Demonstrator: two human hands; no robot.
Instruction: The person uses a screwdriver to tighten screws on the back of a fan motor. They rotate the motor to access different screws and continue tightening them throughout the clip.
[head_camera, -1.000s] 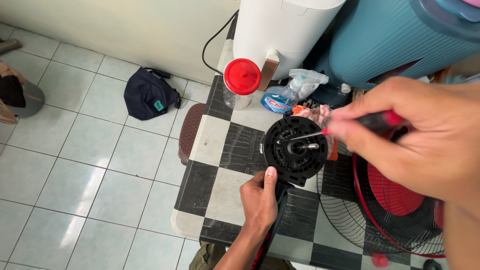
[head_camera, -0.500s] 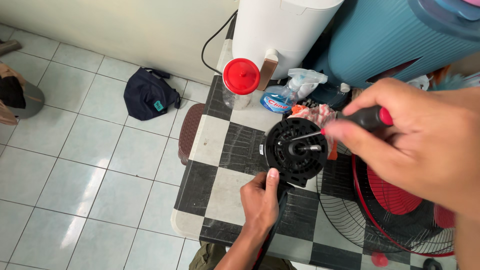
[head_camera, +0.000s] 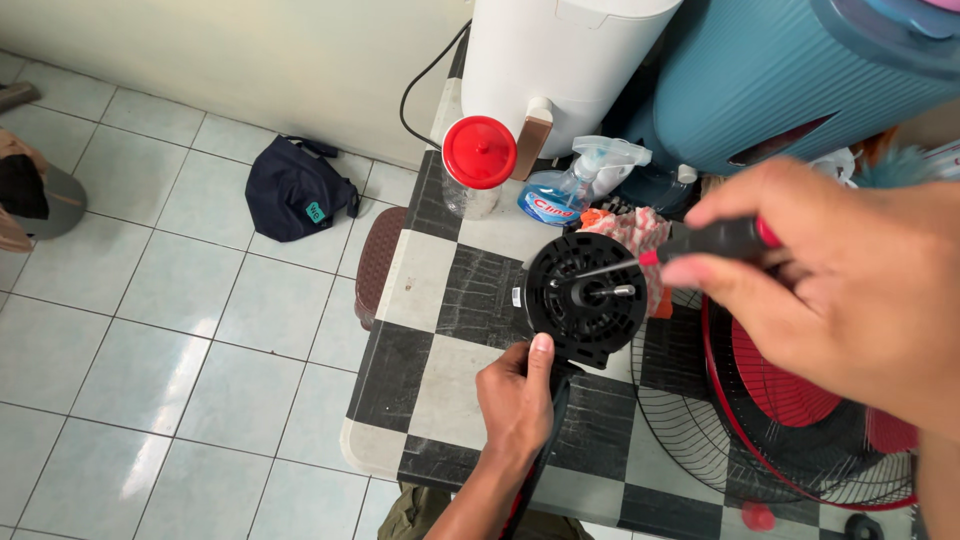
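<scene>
At the far left edge a grey and brown object (head_camera: 30, 200) lies on the pale tiled floor (head_camera: 150, 340), only partly in view. Further right, near the wall, a dark blue cap (head_camera: 295, 190) sits on the tiles, with a small teal patch on its side. A brown stool seat (head_camera: 380, 262) shows just beside the left edge of the black-and-white chequered table (head_camera: 440, 290).

At the back of the table stands a clear jar with a round red lid (head_camera: 479, 152), and right behind it a tall white appliance (head_camera: 560, 60) with a black cable (head_camera: 425, 90) running down the wall. Beside the jar lies a clear spray bottle (head_camera: 570, 190) of blue liquid, tipped on its side, carrying a blue, white and red label.

The left hand (head_camera: 515, 400) comes up from the bottom edge and grips the lower rim of the round black fan motor housing (head_camera: 586, 295), thumb pressed against its edge, holding it upright-facing on the table. A metal shaft sticks out of the housing's centre. An orange and pink rag (head_camera: 635, 232) lies just behind the housing.

The right hand (head_camera: 830, 290), large and close to the camera, is closed around a screwdriver (head_camera: 700, 245) with a black and red handle; its thin metal tip reaches into the front of the housing, left of the shaft.

To the right, a black wire fan guard (head_camera: 700, 430) lies on the table with red fan blades (head_camera: 790, 380) on it. A big teal ribbed container (head_camera: 780, 80) fills the upper right.
</scene>
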